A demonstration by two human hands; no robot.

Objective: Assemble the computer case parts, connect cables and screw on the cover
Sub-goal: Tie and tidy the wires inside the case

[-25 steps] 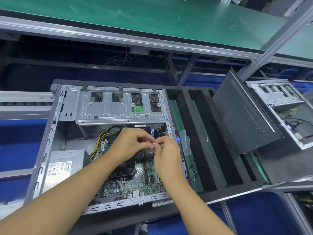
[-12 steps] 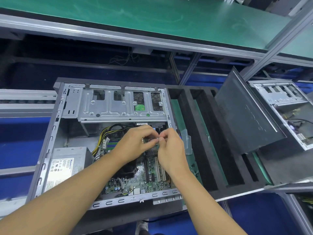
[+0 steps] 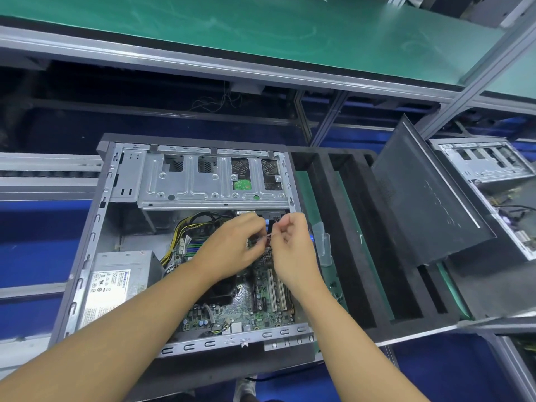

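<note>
Both grips, left hand [image 3: 232, 248] and right hand [image 3: 293, 252], pinch seemingly one thin cable [image 3: 268, 235] inside the open case [image 3: 92, 227].

- case [image 3: 84, 256] lies open, near centre.
- in it: drive cage [image 3: 188, 192] far, power supply [image 3: 116, 281] near left, motherboard [image 3: 261, 314] near right.
- left hand [image 3: 232, 250] and right hand [image 3: 293, 250] meet above the motherboard, a thin strip [image 3: 267, 235] pinched between them.
- foam tray [image 3: 352, 250] just right of the case; cover [image 3: 420, 204] tilted over its right part; second case [image 3: 487, 166] far right.

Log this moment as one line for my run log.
step: cabling | left hand: pinches thin wire | right hand: pinches same wire | computer case: open | cover: off, propped aside
</note>
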